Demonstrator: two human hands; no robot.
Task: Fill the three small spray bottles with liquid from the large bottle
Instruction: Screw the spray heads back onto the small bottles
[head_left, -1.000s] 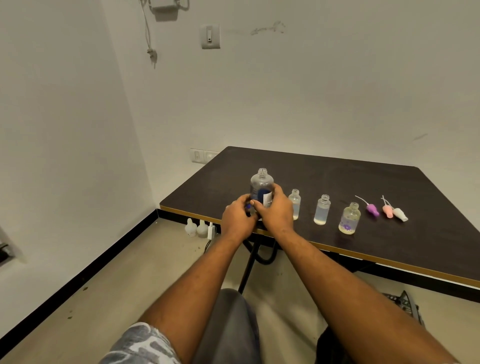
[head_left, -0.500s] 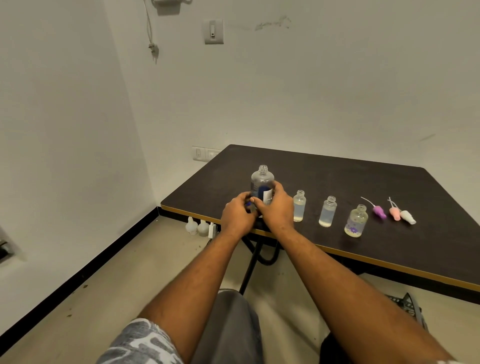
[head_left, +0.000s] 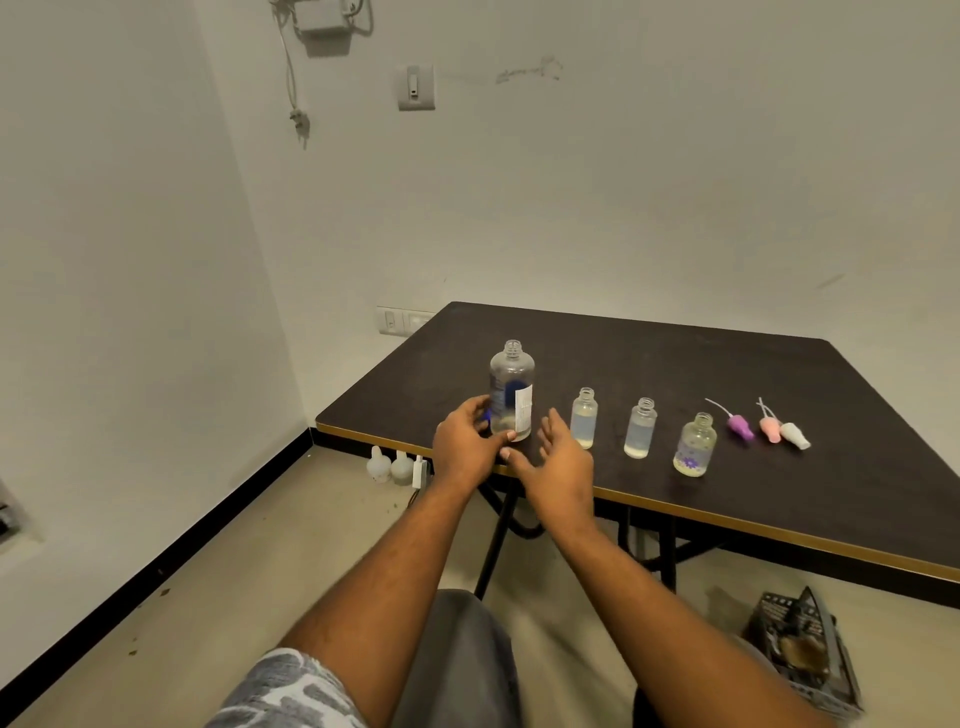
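Left hand (head_left: 464, 444), curled loosely beside the large bottle (head_left: 511, 391), whose base is seen near the dark table (head_left: 675, 364) front edge. Right hand (head_left: 558, 460), previously wrapped on the bottle, is now released with fingers spread. Three clear uncapped spray bottles (head_left: 640, 428) are aligned rightward, then three spray caps (head_left: 769, 428); open tabletop lies behind.

Both forearms are bare, no sleeves down to the wrists, no watch or rings showing. Grey-and-white camouflage-patterned shorts (head_left: 291, 691) cover the left thigh, and a plain dark grey cloth (head_left: 462, 670) lies between the legs.
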